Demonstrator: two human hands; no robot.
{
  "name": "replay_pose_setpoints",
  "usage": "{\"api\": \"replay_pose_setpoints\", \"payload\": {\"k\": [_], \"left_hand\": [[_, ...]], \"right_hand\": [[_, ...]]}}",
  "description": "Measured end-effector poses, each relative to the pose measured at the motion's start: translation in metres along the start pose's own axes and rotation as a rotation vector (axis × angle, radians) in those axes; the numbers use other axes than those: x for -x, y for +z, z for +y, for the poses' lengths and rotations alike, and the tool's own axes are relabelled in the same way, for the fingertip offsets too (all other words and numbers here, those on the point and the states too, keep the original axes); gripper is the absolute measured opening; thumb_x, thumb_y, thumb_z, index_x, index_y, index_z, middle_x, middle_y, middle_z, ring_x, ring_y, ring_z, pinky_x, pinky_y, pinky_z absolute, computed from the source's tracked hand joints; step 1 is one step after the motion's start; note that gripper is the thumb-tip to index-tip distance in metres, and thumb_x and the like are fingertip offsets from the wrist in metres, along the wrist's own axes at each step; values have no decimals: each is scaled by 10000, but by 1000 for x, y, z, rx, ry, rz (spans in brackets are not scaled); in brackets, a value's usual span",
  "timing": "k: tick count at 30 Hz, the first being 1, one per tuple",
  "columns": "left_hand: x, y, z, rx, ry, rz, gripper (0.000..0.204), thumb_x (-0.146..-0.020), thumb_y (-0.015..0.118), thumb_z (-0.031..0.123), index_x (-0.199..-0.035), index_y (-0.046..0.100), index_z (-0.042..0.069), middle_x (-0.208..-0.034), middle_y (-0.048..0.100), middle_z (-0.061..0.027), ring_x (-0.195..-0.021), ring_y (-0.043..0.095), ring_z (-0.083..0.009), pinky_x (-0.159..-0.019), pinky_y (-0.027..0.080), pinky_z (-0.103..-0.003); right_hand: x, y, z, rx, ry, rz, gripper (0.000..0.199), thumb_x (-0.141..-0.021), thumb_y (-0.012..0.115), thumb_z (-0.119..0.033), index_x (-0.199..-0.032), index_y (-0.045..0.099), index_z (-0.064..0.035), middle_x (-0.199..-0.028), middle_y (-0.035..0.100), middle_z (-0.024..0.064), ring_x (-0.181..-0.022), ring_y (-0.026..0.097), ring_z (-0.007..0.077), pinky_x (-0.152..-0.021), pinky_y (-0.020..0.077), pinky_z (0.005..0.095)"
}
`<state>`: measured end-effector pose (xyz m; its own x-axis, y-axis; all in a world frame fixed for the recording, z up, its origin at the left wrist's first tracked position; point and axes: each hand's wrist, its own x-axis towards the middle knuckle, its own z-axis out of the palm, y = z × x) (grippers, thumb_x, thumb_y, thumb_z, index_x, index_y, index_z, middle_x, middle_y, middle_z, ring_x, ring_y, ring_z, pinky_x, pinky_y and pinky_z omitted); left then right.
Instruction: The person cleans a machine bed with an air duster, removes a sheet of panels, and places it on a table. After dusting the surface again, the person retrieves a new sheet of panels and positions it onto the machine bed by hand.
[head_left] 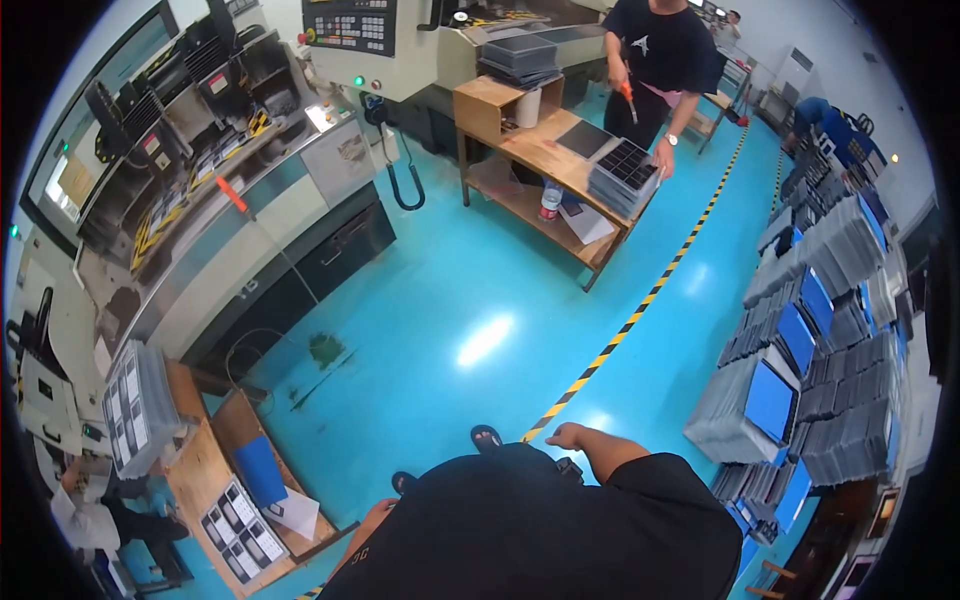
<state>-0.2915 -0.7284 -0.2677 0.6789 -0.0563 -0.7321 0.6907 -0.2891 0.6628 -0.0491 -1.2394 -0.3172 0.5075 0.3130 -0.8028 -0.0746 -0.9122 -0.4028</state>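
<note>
My right hand (567, 436) hangs beside my body over the blue floor, next to the yellow-and-black floor stripe (655, 285). Its fingers are curled in, and no object shows in them. Only a small part of my left hand (379, 510) appears at my left side; its fingers are hidden by my body. Nearest to it is a wooden table (192, 478). On that table are a tray of black-and-white panels (242, 530), a blue sheet (260, 470), a white paper (294, 513) and a tall stack of grey trays (138, 410).
An open machine (300, 210) with an orange-handled tool (232, 194) on its edge fills the left. Ahead, a co-worker (660, 50) holds an orange-handled tool, other hand at stacked trays (625, 175) on a wooden bench (550, 165). Stacked grey trays (735, 405) line the right.
</note>
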Motion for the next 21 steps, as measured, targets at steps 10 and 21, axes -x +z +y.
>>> {"api": "replay_pose_setpoints", "payload": {"k": [10, 21], "left_hand": [[76, 45, -63, 325, -236, 423, 537, -856, 659, 395, -1257, 568, 50, -1067, 643, -117, -862, 620, -230, -684, 507, -378], [195, 151, -205, 521, -273, 593, 422, -835, 666, 398, -1086, 662, 58, -796, 640, -75, -661, 588, -181, -557, 479, -330]], "right_hand": [[-32, -14, -27, 135, -117, -4, 637, -866, 480, -610, -836, 703, -14, -722, 674, 169, -658, 672, 291, -667, 533, 431], [19, 88, -143, 231, -130, -228, 528, -866, 632, -451, -1184, 640, -30, -989, 663, 115, -777, 648, 199, -649, 548, 337]]}}
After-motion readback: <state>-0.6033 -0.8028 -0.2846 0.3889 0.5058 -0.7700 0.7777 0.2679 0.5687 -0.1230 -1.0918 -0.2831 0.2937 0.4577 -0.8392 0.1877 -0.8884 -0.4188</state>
